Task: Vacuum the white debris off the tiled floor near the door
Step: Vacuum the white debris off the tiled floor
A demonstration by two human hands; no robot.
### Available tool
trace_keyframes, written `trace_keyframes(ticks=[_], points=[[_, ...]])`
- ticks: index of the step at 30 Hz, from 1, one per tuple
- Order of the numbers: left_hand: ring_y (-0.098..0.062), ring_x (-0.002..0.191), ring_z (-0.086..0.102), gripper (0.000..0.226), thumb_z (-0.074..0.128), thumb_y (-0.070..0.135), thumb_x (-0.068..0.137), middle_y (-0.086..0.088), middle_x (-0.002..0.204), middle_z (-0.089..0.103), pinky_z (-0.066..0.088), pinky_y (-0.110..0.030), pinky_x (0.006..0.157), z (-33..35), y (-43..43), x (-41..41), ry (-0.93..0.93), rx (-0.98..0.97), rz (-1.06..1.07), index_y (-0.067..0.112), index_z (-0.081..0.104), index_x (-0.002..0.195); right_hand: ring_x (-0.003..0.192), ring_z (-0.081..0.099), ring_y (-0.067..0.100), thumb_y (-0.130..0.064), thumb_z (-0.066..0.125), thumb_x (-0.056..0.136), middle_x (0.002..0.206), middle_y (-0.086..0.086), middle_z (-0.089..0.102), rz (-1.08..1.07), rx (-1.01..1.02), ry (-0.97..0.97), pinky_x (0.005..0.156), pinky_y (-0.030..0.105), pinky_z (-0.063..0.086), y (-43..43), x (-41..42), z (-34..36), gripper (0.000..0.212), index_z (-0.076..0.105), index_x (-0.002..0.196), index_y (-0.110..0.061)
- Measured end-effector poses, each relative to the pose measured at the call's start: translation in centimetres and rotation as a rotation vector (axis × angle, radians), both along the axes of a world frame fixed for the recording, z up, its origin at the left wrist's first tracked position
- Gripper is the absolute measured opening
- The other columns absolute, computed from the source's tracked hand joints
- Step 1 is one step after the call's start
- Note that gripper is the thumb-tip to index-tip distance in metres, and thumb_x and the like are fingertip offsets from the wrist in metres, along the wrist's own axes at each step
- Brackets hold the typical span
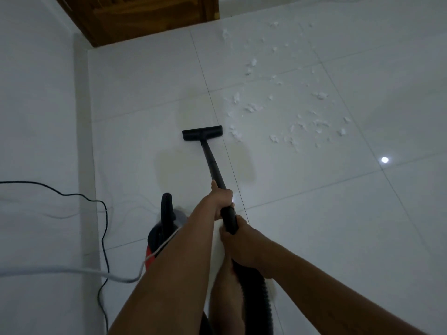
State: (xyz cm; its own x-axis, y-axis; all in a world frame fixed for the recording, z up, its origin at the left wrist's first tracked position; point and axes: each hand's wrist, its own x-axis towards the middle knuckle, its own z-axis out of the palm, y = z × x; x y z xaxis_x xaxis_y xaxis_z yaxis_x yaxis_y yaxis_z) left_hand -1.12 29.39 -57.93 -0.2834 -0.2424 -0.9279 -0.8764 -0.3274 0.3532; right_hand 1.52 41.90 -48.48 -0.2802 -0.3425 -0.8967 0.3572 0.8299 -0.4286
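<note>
Debris [251, 108], white, lies scattered on the tiled floor [338, 213] right of the black nozzle [202, 132], the nearest bits just beside it. Wooden door [135, 18] stands beyond the nozzle. Left hand [221, 201] grips the wand [212, 163] behind the nozzle; right hand [240, 243] clasps it further back.

The floor [314, 213] is glossy white tile, crossed by thin dark grout lines in a grid, with faint yellowish-tan patches [169, 165] on it. The debris [251, 108] is white. The vacuum head [202, 132], tube [210, 160] and ribbed hose [258, 298] are black. The vacuum body [154, 238] is red and black with a grey top. The door [145, 18] is brown wood and the wall [36, 93] is white. One cord [104, 238] is black, and the other cable [60, 270] is pale grey.
</note>
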Motion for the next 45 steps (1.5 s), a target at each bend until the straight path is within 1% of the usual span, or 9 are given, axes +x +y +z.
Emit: trace_keyframes(ticks=[4,7,9,12,14,20,31,41,45], points=[[-0.015,0.069,0.053,0.085,0.04,0.005,0.101,-0.019,0.121,0.057,0.049,-0.03,0.058,1.2,2.2,2.4,-0.015,0.008,-0.026,0.037,-0.012,0.16,0.092,0.06,0.028,-0.042,0.048,0.085,0.099,-0.018,0.024,0.038,0.007,-0.06,0.093,0.052,0.059,1.9,2.9,0.7,0.08,0.023,0.159,-0.024],[-0.014,0.068,0.052,0.085,0.04,0.005,0.101,-0.017,0.12,0.057,0.049,-0.03,0.058,2.1,3.8,3.5,-0.027,0.014,-0.041,0.036,-0.011,0.161,0.098,0.056,0.029,-0.039,0.049,0.085,0.098,-0.018,0.033,0.0,0.01,-0.059,0.101,0.055,0.054,3.5,4.1,1.8,0.071,0.031,0.153,-0.03],[-0.015,0.067,0.053,0.083,0.039,0.006,0.102,-0.012,0.103,0.056,0.049,-0.03,0.057,2.6,5.0,3.8,-0.035,0.015,-0.064,0.036,-0.01,0.161,0.098,0.06,0.031,-0.04,0.052,0.088,0.108,0.001,0.051,-0.027,0.049,-0.053,0.1,0.055,0.055,4.4,4.4,3.2,0.05,0.039,0.136,-0.036],[-0.016,0.069,0.055,0.082,0.039,0.007,0.102,-0.01,0.09,0.055,0.055,-0.031,0.066,3.1,6.5,4.0,-0.052,0.023,-0.092,0.037,-0.01,0.161,0.106,0.069,0.037,-0.027,0.051,0.093,0.108,0.014,0.059,-0.07,0.062,-0.042,0.094,0.054,0.059,5.9,4.8,4.1,0.055,0.04,0.147,-0.024],[-0.017,0.07,0.056,0.083,0.041,0.006,0.102,-0.01,0.09,0.055,0.056,-0.033,0.071,3.5,7.4,4.2,-0.058,0.034,-0.107,0.037,-0.008,0.161,0.109,0.068,0.039,-0.021,0.05,0.095,0.106,0.015,0.059,-0.089,0.047,-0.038,0.095,0.053,0.059,6.8,5.1,4.7,0.055,0.039,0.149,-0.023],[-0.014,0.066,0.051,0.08,0.04,0.006,0.103,-0.008,0.084,0.053,0.048,-0.028,0.054,4.8,9.6,4.9,-0.052,0.043,-0.161,0.034,-0.007,0.161,0.113,0.067,0.039,-0.02,0.048,0.095,0.105,0.013,0.059,-0.108,0.051,-0.017,0.098,0.054,0.057,8.6,6.2,5.3,0.05,0.042,0.145,-0.022],[-0.014,0.064,0.056,0.083,0.041,0.011,0.102,-0.008,0.084,0.057,0.051,-0.03,0.054,1.5,10.9,5.2,-0.026,0.053,-0.192,0.04,-0.012,0.16,0.112,0.068,0.038,-0.027,0.049,0.096,0.125,0.018,0.064,-0.158,0.093,-0.031,0.097,0.053,0.057,9.9,7.6,2.6,0.064,0.027,0.157,-0.031],[-0.016,0.066,0.055,0.084,0.039,0.009,0.102,-0.012,0.096,0.055,0.053,-0.032,0.059,-4.4,9.5,2.5,0.049,0.025,-0.161,0.043,-0.012,0.159,0.102,0.069,0.03,-0.027,0.045,0.099,0.119,0.01,0.065,-0.116,0.058,0.036,0.095,0.048,0.059,9.0,5.9,-3.1,0.064,0.02,0.158,-0.036],[-0.017,0.067,0.054,0.082,0.04,0.011,0.104,-0.012,0.094,0.055,0.054,-0.034,0.063,-5.6,8.8,1.0,0.058,0.018,-0.152,0.044,-0.012,0.158,0.068,0.069,0.02,-0.03,0.046,0.102,0.106,0.01,0.064,-0.144,0.016,0.009,0.06,0.032,0.06,8.5,4.5,-4.0,0.057,0.024,0.154,-0.035]])
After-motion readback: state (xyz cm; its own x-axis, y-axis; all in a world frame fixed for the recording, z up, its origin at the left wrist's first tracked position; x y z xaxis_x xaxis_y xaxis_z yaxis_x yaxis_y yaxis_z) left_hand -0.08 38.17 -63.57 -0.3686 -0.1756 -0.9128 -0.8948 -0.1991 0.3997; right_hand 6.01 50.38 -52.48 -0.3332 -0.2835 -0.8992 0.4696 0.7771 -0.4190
